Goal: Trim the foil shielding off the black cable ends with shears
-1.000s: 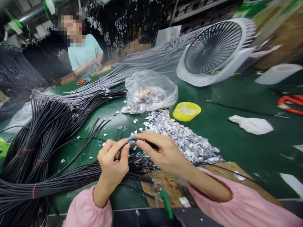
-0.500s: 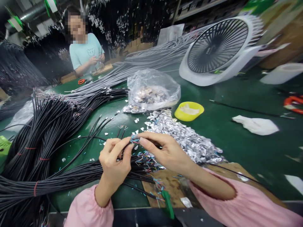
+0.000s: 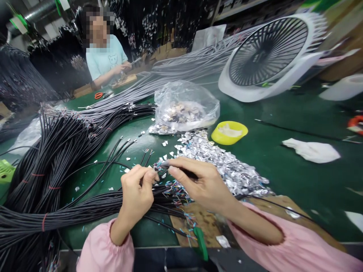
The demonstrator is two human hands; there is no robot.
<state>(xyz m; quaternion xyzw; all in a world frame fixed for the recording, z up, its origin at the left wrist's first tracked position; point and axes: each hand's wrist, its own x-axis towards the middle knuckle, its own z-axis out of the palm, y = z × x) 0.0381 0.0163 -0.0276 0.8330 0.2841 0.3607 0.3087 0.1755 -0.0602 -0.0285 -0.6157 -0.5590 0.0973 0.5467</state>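
Note:
My left hand [image 3: 137,192] is closed, thumb pressed to the curled fingers; what lies in its pinch is too small to make out. Just right of it, my right hand [image 3: 202,185] is closed on a black cable, its thumb and forefinger stretched toward the left hand. Thin coloured wires [image 3: 157,165] fan out at the cable's end, near both sets of fingertips. Under the hands lies a bundle of black cables [image 3: 93,209] with bared coloured wire ends. A heap of silver foil scraps [image 3: 224,162] spreads behind my right hand.
A clear plastic bag [image 3: 187,107] of scraps and a yellow dish [image 3: 229,133] stand beyond the heap. A white fan [image 3: 269,56] is at back right, a white cloth [image 3: 312,150] nearer. More black cables [image 3: 53,158] fill the left. A co-worker [image 3: 106,62] sits across the table.
My left hand has drawn slightly away from the right fingertips, and its fingers have curled in. The coloured wires now show fanned out above it. The co-worker's hands have moved right.

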